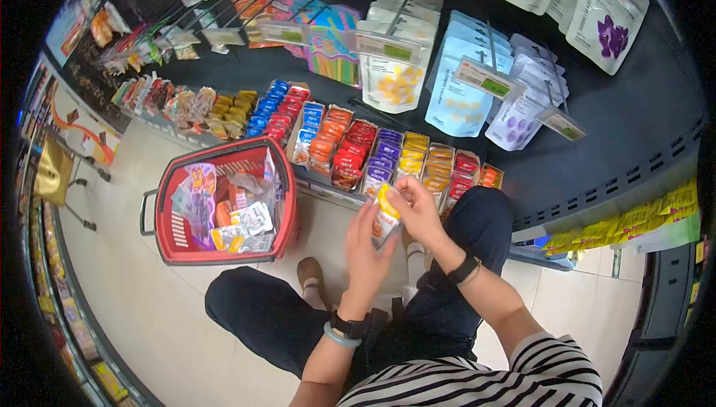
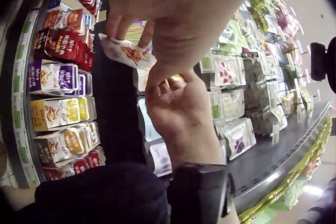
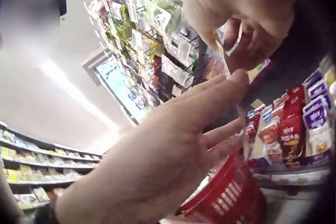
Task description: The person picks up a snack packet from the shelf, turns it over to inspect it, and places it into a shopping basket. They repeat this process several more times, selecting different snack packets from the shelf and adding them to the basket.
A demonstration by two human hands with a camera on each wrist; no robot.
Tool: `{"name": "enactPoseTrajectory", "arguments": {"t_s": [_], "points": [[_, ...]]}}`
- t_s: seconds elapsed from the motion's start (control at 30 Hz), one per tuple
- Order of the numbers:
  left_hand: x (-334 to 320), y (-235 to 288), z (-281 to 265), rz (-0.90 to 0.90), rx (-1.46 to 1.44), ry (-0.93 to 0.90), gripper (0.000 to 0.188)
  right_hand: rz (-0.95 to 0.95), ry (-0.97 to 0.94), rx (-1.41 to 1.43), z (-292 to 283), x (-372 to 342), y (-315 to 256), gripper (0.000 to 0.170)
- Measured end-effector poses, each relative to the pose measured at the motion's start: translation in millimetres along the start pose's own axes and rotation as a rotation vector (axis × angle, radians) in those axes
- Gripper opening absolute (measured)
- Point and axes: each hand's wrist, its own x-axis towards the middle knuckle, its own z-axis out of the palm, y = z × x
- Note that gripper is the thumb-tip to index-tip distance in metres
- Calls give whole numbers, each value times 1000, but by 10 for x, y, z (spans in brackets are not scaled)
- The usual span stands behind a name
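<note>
A small yellow-and-white snack packet (image 1: 386, 217) is held up between both hands, over the person's lap. My left hand (image 1: 365, 250) holds its lower side between thumb and fingers. At its upper yellow end, my right hand (image 1: 419, 217) pinches it with thumb and fingertips. The left wrist view shows the printed face of the packet (image 2: 128, 54) beside the left fingers, with the right hand (image 2: 181, 111) close by. Seen from the right wrist, the packet is nearly edge-on, and the left hand (image 3: 152, 140) reaches across below the right hand (image 3: 244, 8).
A red shopping basket (image 1: 287, 209) with several packaged snacks stands on the floor at left. Open boxes of small packets, including red packets (image 1: 355, 152) and purple packets (image 1: 384, 155), line the low shelf ahead. Pouches (image 1: 395, 71) hang on hooks above. The person's knees (image 1: 477, 235) flank the hands.
</note>
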Motion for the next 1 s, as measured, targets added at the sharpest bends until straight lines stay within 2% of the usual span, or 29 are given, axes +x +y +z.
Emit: {"name": "enactPoseTrajectory", "arguments": {"t_s": [0.07,0.1,0.13,0.17,0.2,0.27,0.33,0.4,0.47,0.63,0.83,0.87,0.93,0.97,1.0], "points": [[-58,-55,-19,-28,-160,80,32,34,-59,23,63,-146,-313,13],[-91,-55,-99,-30,-158,91,32,103,-74,245,108,-198,-441,15],[-139,-65,-222,-264,-451,10,28,177,-88,468,151,-248,-502,18],[-178,-61,-336,-496,-745,-72,26,140,-127,352,125,-275,-342,21],[-199,-44,-421,-496,-743,-59,26,138,-140,352,179,-323,-357,21],[-219,-2,-573,-490,-928,46,27,-74,11,77,323,-410,-413,19],[-251,32,-708,-493,-967,94,26,-50,6,177,418,-525,-545,16],[-286,87,-833,-445,-923,112,26,-63,-151,251,460,-625,-613,11],[-325,133,-909,-424,-939,139,26,-25,-162,280,500,-719,-742,7],[-369,251,-1016,-403,-989,172,27,-117,-148,243,534,-780,-812,12],[-373,228,-1045,-370,-960,180,28,-59,-179,223,601,-771,-764,14],[-380,169,-1015,-402,-941,222,28,-63,-190,227,644,-753,-748,14],[-386,27,-966,-437,-912,280,27,-113,-254,109,755,-740,-700,26],[-387,-58,-943,-505,-1020,359,26,-114,-269,116,803,-750,-642,26],[-384,-149,-932,-570,-1127,438,24,21,-364,151,853,-760,-559,31]]}}
